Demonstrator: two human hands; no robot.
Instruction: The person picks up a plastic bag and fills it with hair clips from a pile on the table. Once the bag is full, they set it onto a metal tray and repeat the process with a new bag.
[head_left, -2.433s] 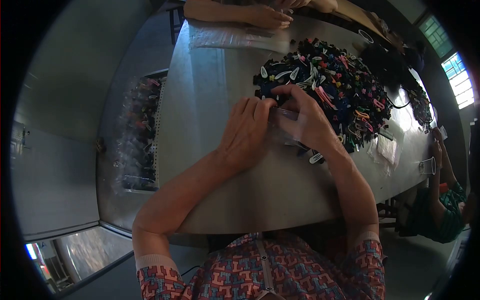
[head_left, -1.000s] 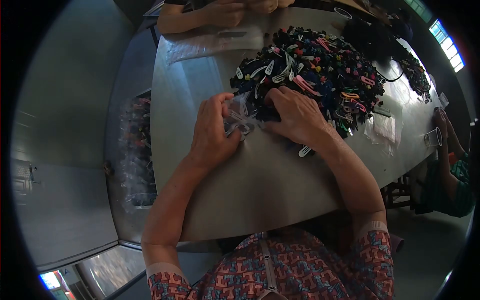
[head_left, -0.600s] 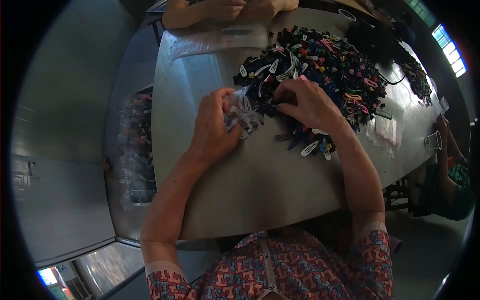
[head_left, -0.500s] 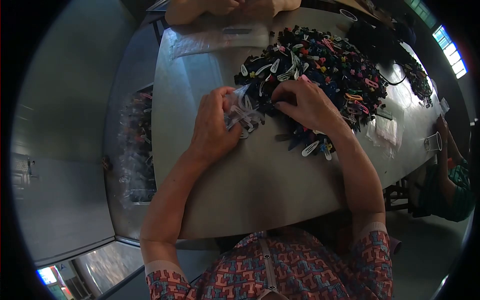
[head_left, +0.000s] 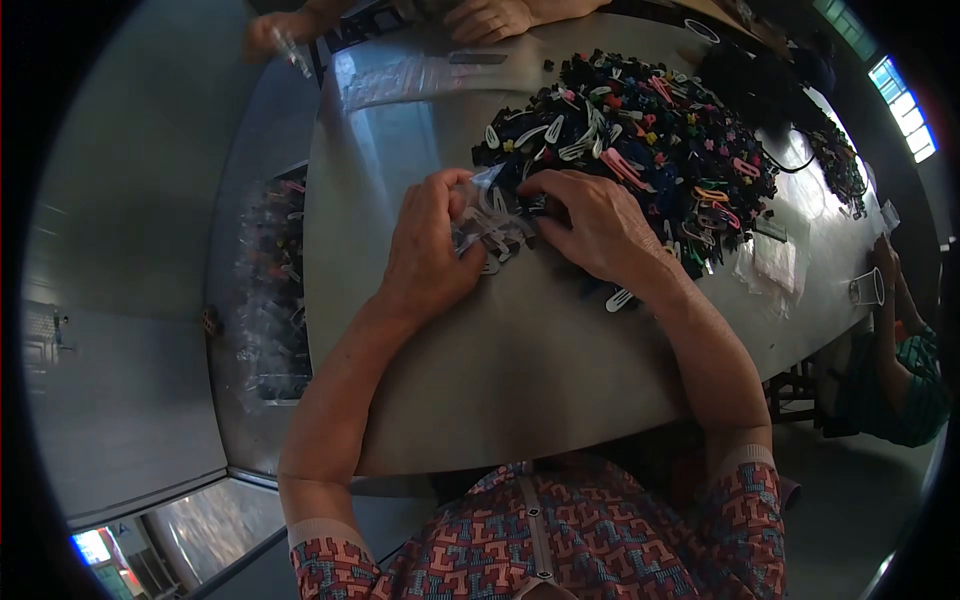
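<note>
My left hand (head_left: 430,245) grips a small clear plastic bag (head_left: 487,215) by its left side. White snap hair clips show through the plastic, with a few at its lower edge. Close by on the right, my right hand (head_left: 600,225) is bent toward the bag, thumb and fingers drawn together at its edge. Something dark shows at those fingertips, too covered to name. Behind the right hand spreads a large pile of hair clips (head_left: 690,130), mostly black with white, pink and coloured ones. One white snap clip (head_left: 619,299) lies at the pile's near edge.
Across the metal table (head_left: 480,380), another person's hand (head_left: 275,35) holds a filled clear bag (head_left: 291,52); their other hand (head_left: 490,18) rests on the edge. Flat plastic bags (head_left: 400,80) lie there. A crate of filled bags (head_left: 275,290) stands left; a clear cup (head_left: 866,287) sits right.
My right hand has moved left from the pile to the bag, while my left hand stays. The person across has moved one hand out to the left with a filled bag.
</note>
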